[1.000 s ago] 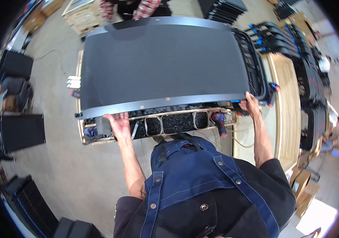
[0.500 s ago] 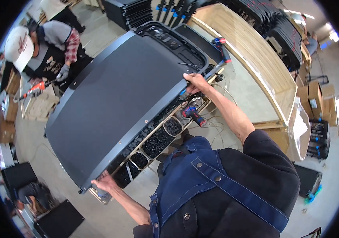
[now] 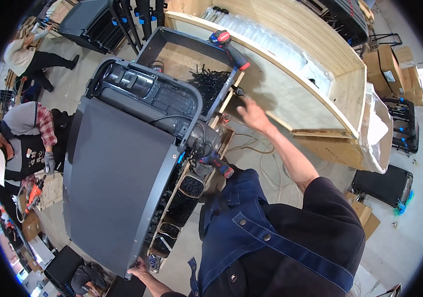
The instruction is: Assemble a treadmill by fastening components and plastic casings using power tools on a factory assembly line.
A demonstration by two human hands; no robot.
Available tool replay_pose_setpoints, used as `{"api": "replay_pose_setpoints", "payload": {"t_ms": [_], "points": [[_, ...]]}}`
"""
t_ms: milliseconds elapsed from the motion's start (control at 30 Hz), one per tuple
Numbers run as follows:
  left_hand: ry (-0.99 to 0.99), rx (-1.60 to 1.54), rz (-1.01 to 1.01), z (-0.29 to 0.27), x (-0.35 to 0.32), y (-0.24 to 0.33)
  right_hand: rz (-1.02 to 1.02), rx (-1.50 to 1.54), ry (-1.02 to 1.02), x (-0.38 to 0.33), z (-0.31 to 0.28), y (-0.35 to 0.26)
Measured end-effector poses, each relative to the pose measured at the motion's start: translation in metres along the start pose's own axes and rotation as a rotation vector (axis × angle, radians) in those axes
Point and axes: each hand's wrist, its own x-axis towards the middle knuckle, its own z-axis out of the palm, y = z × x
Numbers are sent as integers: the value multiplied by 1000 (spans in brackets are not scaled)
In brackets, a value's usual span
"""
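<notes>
A large dark grey panel [image 3: 117,168] with bluish-grey side rails lies in front of me, a black frame with a moulded compartment [image 3: 147,94] at its far end. My left hand [image 3: 138,268] grips its near corner, thumb on top; the other fingers are mostly hidden underneath. Off the panel, my right hand [image 3: 253,115] reaches out with fingers extended and nothing visible in it. Close beyond its fingertips is a black-handled tool [image 3: 239,91] at the bin's side. A red and blue cordless driver [image 3: 216,164] hangs beside the panel's right rail.
Along the right rail runs a wooden rack with compartments of black screws [image 3: 191,185]. A grey bin [image 3: 172,52] holds long black bolts; another cordless driver [image 3: 230,49] rests on its rim. A wooden crate [image 3: 290,69] stands far right. Hoses [image 3: 261,146] trail on the floor. A gloved co-worker [image 3: 28,138] works at left.
My right hand has let go of the panel's right rail and moved out beside the bin. My left hand stays on the near corner. The view has swung right, showing more of the bin.
</notes>
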Motion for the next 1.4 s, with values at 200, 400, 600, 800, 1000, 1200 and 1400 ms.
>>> {"api": "replay_pose_setpoints", "payload": {"t_ms": [200,400,600,800,1000,1200,1400], "points": [[-124,636,-153,-85,-118,-44,207,227,-13,83,90,104],[-593,1407,-328,-63,-207,-169,633,733,-61,193,98,238],[-403,1267,-215,-89,-187,-191,405,429,-22,196,69,215],[1,1400,328,-117,-51,-187,270,662,15,95,-60,94],[54,1364,382,-99,51,-174,12,961,156,-56,-168,-5],[306,1148,-4,-68,72,-184,170,1896,-303,-205,-91,-100],[169,1156,61,-104,103,-188,65,1452,-377,-291,17,-200]]}}
